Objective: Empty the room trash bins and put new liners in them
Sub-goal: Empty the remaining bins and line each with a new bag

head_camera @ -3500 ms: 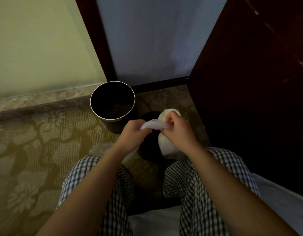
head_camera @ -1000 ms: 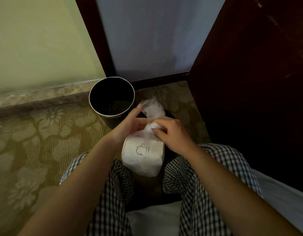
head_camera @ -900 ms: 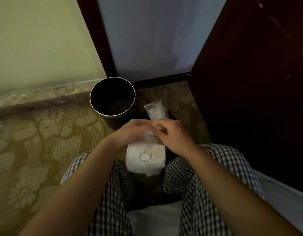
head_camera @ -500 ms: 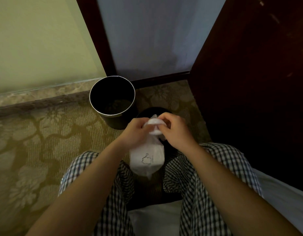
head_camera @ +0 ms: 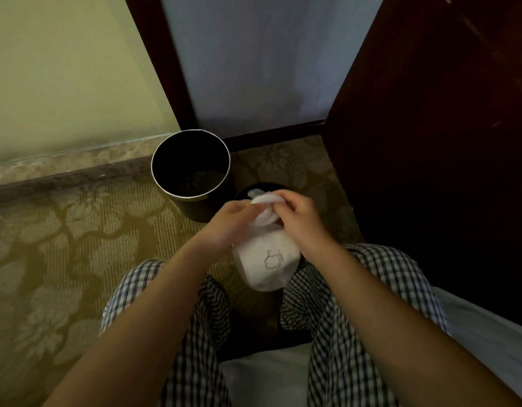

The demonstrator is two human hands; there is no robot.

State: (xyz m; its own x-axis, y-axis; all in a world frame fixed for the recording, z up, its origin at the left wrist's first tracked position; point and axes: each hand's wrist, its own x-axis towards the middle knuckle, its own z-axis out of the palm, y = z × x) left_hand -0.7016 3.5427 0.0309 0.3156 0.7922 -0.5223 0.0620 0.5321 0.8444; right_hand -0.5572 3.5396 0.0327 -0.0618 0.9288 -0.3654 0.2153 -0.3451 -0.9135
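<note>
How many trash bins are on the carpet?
1 clearly: the black bin by the wall. A dark round rim behind the white bag, mostly hidden, may be a second.

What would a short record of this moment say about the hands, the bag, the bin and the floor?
left hand: pinches the gathered neck of the bag
right hand: pinches the same neck from the other side
bag: white, bulging, held between the knees, dark outline mark on its side
bin: black, upright on the carpet, no liner visible
carpet: olive, leaf pattern
</note>
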